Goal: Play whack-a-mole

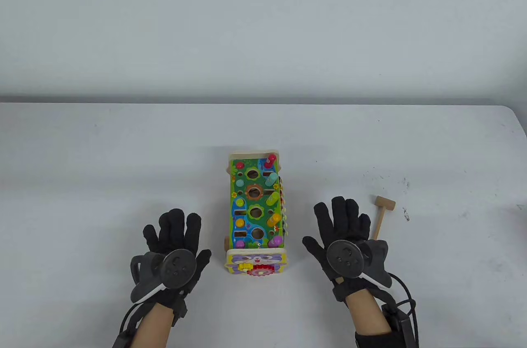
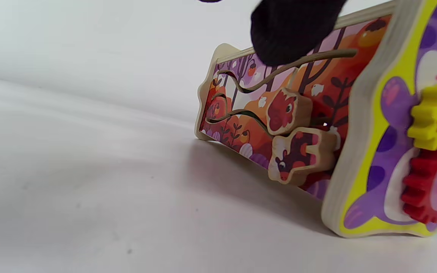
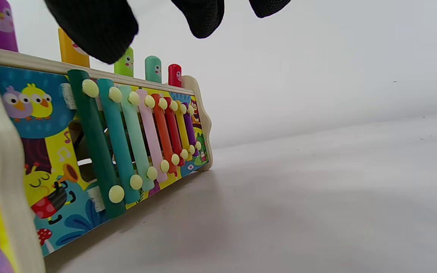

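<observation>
Two gloved hands (image 1: 175,241) (image 1: 341,233) flat beside wordless toy box (image 1: 255,208), hammer (image 1: 382,216) apart.

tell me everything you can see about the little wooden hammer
The wooden hammer is small, plain and pale, seemingly unpainted: a blocky head on a thin round handle. It lies flat on the white table, head away from the person, handle pointing back toward the right hand. It sits right of the toy box, apart from it. Nothing grips it; its handle end lies close by the right hand.
</observation>
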Motion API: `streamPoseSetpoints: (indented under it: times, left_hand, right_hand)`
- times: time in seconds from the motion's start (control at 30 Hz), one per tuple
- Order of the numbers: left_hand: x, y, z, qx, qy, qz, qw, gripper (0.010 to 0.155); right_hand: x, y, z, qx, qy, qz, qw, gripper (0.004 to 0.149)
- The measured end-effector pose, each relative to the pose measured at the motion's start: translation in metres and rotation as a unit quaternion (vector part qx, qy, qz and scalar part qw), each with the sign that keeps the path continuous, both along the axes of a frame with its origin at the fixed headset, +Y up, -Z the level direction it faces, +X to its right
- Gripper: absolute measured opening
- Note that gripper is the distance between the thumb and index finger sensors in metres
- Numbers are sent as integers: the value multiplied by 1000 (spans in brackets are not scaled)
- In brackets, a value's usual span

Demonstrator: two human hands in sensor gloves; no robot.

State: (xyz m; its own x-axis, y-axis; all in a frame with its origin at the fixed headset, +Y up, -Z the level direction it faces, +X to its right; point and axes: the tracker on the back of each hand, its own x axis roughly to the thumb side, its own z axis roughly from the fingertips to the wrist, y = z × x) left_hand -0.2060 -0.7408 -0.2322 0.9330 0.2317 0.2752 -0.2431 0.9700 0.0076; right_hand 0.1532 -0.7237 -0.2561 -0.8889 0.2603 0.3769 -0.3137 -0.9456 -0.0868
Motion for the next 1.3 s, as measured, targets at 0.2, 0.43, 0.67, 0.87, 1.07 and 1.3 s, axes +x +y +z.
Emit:
streamPoseSetpoints:
  times: [0.2, 0.43, 0.67, 0.87, 1.07, 1.3]
  left_hand:
    - [1, 0, 0, -4, 0, 0, 1000, 84]
    - [1, -1, 0, -7, -2, 2, 1000, 84]
    - [1, -1, 0, -10, -2, 7, 1000, 84]
    - [2, -2, 0, -14, -4, 12, 1000, 85]
    - [1, -2, -1, -17, 6, 0, 1000, 84]
    - [0, -3, -1, -27, 11, 3, 1000, 84]
  right_hand:
    - [0, 0, 0, -1, 0, 1, 1000, 74]
    - [4, -2, -2, -8, -13, 0, 1000, 74]
    - [32, -10, -14, -29, -121, 23, 992, 72]
    - [74, -22, -24, -77, -260, 63, 961, 77]
    - [106, -31, -28, -114, -335, 66, 933, 79]
    - [118, -48, -33, -179, -361, 76, 912, 80]
